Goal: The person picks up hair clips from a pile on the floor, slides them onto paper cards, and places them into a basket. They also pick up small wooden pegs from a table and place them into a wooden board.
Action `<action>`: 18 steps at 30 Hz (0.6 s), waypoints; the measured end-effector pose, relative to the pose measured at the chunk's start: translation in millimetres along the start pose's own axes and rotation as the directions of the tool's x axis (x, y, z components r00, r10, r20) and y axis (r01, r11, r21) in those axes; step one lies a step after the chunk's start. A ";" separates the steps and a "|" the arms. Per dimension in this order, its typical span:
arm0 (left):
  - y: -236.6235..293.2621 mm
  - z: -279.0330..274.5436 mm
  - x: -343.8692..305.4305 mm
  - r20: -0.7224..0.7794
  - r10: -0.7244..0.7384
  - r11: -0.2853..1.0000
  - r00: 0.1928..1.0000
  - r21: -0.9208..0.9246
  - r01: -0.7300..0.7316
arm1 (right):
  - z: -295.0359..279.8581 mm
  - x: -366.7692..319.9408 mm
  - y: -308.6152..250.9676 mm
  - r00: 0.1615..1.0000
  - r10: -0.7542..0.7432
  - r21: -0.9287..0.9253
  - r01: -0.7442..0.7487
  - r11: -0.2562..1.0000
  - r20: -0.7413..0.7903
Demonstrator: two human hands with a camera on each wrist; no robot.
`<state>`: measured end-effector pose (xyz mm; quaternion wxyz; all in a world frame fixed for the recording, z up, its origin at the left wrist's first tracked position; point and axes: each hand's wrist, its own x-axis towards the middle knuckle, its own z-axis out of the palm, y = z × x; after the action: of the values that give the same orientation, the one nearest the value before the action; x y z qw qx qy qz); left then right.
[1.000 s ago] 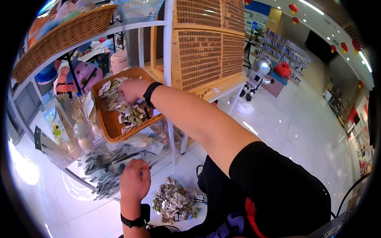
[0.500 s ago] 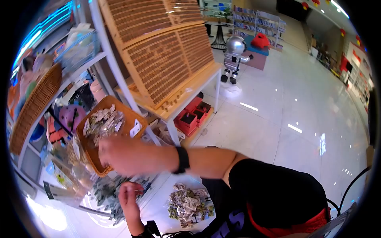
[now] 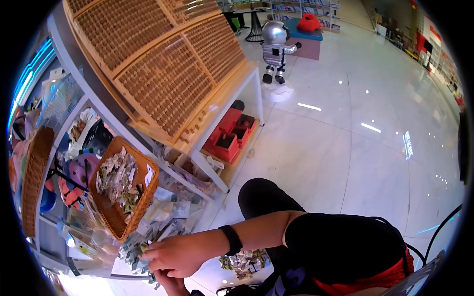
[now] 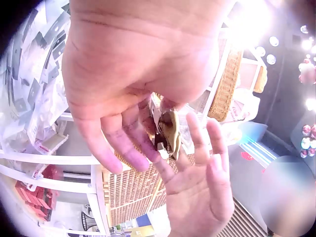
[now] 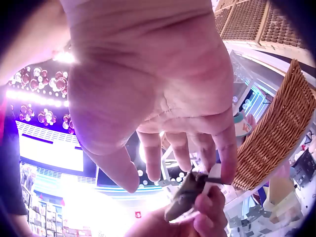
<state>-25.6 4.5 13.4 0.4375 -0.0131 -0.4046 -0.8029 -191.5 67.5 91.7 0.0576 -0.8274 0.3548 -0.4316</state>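
Observation:
In the left wrist view my left hand (image 4: 138, 54) pinches a small olive-green bundle (image 4: 171, 131) between thumb and fingers. The same bundle (image 5: 183, 197), with a white tag (image 5: 214, 174), shows in the right wrist view beside the fingertips of my right hand (image 5: 158, 89), whose fingers are extended. Seen from the head, the right hand (image 3: 180, 254) lies over the left hand (image 3: 170, 283), partly covering it. Up and left of them, a brown wicker basket (image 3: 112, 215) holds many small fabric-like bundles (image 3: 118, 177).
A heap of similar bundles (image 3: 244, 264) lies on the floor, partly behind my right forearm. Grey packets (image 3: 133, 249) fill the lower shelf beside the hands. A wooden rack (image 3: 168, 79) stands on a table; farther back is a silver astronaut figure (image 3: 274, 49).
My right hand has left the basket and come down to the left hand. The small bundle now shows between them. The head view has swung, shifting the basket left and down.

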 end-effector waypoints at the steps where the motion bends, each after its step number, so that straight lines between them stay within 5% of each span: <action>1: -7.0 1.5 5.4 0.380 0.147 0.989 0.913 -0.025 -0.149 | -12.0 3.4 -6.8 0.999 -0.032 0.101 0.035 0.994 -0.037; 2: 0.6 -11.6 -20.0 -0.014 0.018 0.985 1.000 0.175 -0.016 | -20.1 2.7 -16.9 0.999 -0.017 0.045 0.019 0.999 -0.035; 3: 10.3 -26.7 -49.5 -0.437 -0.036 0.945 0.899 0.276 0.173 | -36.1 10.8 -26.7 1.000 -0.015 -0.004 0.015 1.000 -0.017; 4: 10.1 5.4 -72.7 -0.522 0.047 0.965 0.851 0.245 0.097 | -29.3 13.8 -36.1 0.994 -0.102 0.029 0.101 0.994 0.030; 5: 13.4 2.4 -41.9 -0.355 0.018 0.884 0.935 0.442 0.151 | -83.4 7.4 -56.2 0.971 -0.001 0.168 0.042 0.985 -0.238; 6: 22.3 -29.2 -58.9 -0.470 -0.178 0.960 0.865 0.109 0.256 | -99.9 1.1 -70.5 0.961 0.081 0.323 0.009 0.946 -0.264; 7: 22.3 -12.9 -47.4 -0.408 -0.060 0.969 0.911 0.197 0.151 | -92.2 19.1 -65.3 0.985 0.018 0.309 0.036 0.951 -0.173; 8: 23.0 -11.5 -21.3 -0.519 -0.131 0.976 0.845 0.080 0.201 | -109.3 2.2 -75.6 0.940 -0.023 0.280 0.125 0.952 -0.340; 10: 31.9 -1.8 -54.4 -0.563 -0.083 0.984 0.823 0.084 0.157 | -116.6 -20.0 -89.1 0.778 -0.251 0.118 0.382 0.916 -0.576; 11: 34.4 -3.5 -19.3 -0.415 -0.106 0.954 0.904 0.214 0.210 | -124.9 -25.8 -94.9 0.658 -0.397 -0.032 0.493 0.869 -0.640; 12: 34.5 3.6 -21.2 -0.477 -0.073 0.949 0.876 0.237 0.208 | -128.4 -31.9 -100.2 0.559 -0.500 -0.163 0.544 0.824 -0.662; 16: 44.6 0.6 -13.3 -0.480 -0.060 0.926 0.875 0.301 0.229 | -131.0 -57.4 -108.2 0.371 -0.647 -0.431 0.517 0.739 -0.666; 18: 40.9 -7.8 -25.3 -0.483 -0.036 0.943 0.875 0.272 0.189 | -114.9 -55.7 -123.9 0.343 -0.653 -0.447 0.514 0.732 -0.675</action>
<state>21.8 5.0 24.7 0.4711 0.2756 -0.4073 -0.7322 -232.6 219.1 175.2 -0.3307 -0.6129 0.0530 -0.7157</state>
